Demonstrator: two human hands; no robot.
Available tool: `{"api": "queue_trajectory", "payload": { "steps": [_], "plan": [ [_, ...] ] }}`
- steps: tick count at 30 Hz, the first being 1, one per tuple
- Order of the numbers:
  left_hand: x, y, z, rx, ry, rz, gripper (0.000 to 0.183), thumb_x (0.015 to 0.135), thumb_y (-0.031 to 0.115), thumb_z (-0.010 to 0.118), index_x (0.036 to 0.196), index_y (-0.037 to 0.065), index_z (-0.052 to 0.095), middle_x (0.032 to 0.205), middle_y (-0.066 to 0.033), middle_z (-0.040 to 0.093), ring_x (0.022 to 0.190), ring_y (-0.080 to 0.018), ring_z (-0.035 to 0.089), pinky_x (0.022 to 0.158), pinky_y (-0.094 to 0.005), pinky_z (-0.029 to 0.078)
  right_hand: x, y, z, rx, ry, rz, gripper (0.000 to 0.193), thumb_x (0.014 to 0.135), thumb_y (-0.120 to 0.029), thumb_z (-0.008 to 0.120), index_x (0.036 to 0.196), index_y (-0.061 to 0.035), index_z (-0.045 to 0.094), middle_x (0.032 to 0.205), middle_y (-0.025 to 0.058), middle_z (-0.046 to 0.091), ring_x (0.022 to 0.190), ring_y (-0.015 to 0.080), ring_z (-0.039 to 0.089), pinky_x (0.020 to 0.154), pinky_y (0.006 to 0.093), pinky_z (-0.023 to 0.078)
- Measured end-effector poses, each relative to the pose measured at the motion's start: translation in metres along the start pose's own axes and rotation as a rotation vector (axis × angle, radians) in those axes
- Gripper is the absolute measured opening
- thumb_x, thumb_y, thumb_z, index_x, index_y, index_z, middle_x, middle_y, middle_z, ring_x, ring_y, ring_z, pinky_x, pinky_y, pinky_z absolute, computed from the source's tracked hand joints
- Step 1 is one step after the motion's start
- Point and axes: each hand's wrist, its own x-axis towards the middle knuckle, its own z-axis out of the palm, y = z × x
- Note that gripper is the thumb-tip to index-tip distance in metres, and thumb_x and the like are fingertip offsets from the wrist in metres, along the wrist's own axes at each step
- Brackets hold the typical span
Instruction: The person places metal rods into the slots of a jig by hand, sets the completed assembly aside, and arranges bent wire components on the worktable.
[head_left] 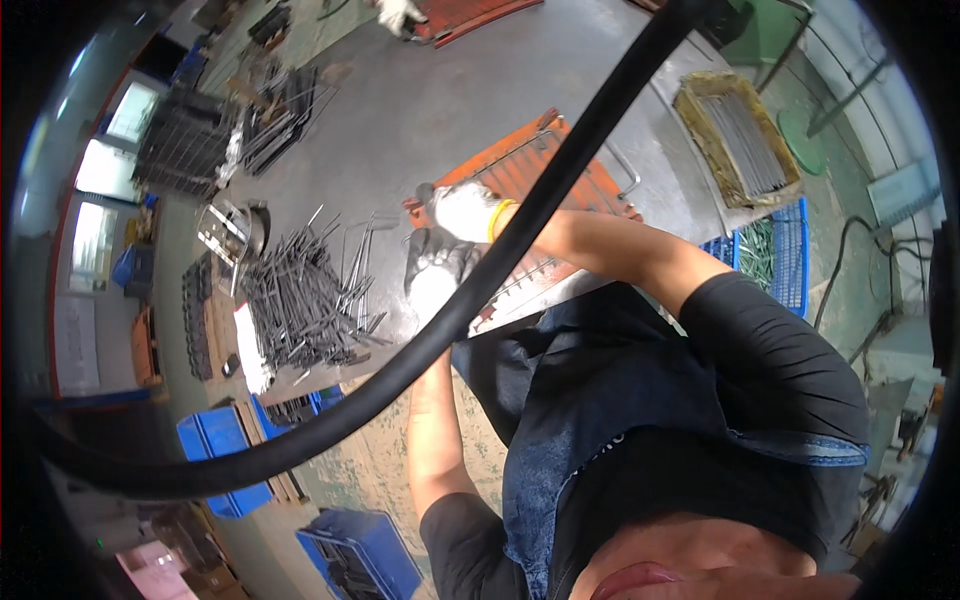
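Observation:
An orange metal rack (592, 180) with a row of thin grey rods across it lies on the grey metal table. Both hands wear white gloves with dark fingers and are close together at the rack's left end. My right hand (463, 209), below a yellow wristband, is closed at the rack's upper left corner. Just nearer to me, my left hand (437, 272) is closed too, by the rack's left edge. What either hand grips is hidden. Left of them lies a heap of dark metal rods (300, 295), with several bent rods (360, 262) at its side.
A thick black hose (400, 385) crosses the view diagonally. On the table's right stands a yellowish box of rods (735, 140); a blue crate (790, 255) is below. Blue bins (365, 550) stand at lower left. Across the table, another person's gloved hand (400, 15) touches a red rack (480, 18).

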Motion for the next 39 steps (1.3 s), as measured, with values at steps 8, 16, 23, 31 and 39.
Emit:
{"api": "queue_trajectory", "payload": {
  "steps": [8,16,23,31,39],
  "plan": [
    [-0.029,0.0,0.017,-0.475,0.577,-0.576,0.039,0.095,0.026,0.052,0.12,-0.004,0.057,0.111,-0.0231,0.062,0.097,-0.0277,0.06,0.086,-0.0379,0.046,-0.131,0.058,-0.051,0.335,0.528,-0.215,0.041,0.094,-0.028,0.049,0.133,-0.0133,0.05,0.119,0.0073,0.062,0.082,0.0182,0.068,0.074,0.0326,0.055],
    [-0.049,-0.013,-0.009,-1.318,-0.135,-1.293,0.041,0.096,0.036,0.051,0.082,-0.001,0.06,0.064,-0.0102,0.061,0.053,-0.0212,0.06,0.05,-0.0318,0.049,-0.284,0.093,-0.06,1.17,0.128,0.753,0.028,0.093,-0.02,0.052,0.112,-0.0023,0.061,0.095,0.0134,0.068,0.078,0.0193,0.071,0.072,0.0309,0.053],
    [-0.047,0.043,0.027,-2.269,-0.484,-1.148,0.038,0.097,0.037,0.05,0.104,0.0,0.056,0.08,-0.0181,0.064,0.064,-0.0268,0.065,0.055,-0.0374,0.055,-0.287,0.111,-0.017,0.659,0.418,0.438,0.028,0.087,-0.021,0.062,0.115,-0.014,0.064,0.093,0.0062,0.068,0.074,0.0229,0.066,0.068,0.0315,0.053],
    [0.064,0.093,0.084,-2.132,-0.326,-1.008,0.032,0.099,0.035,0.044,0.097,0.004,0.051,0.09,-0.0157,0.064,0.079,-0.0284,0.067,0.077,-0.0378,0.055,-0.273,0.105,-0.003,0.612,0.412,0.461,0.034,0.084,-0.02,0.064,0.118,-0.0191,0.064,0.095,0.0054,0.067,0.083,0.0265,0.064,0.074,0.0385,0.052],
    [0.155,0.135,0.1,-1.759,-0.503,-0.573,0.051,0.098,0.033,0.051,0.135,0.0,0.038,0.11,-0.014,0.061,0.086,-0.019,0.062,0.07,-0.0303,0.051,-0.261,0.106,-0.007,0.579,0.405,0.447,0.035,0.084,-0.019,0.062,0.118,-0.0183,0.063,0.091,0.0081,0.066,0.08,0.0279,0.063,0.072,0.0391,0.051]
  ]
}}
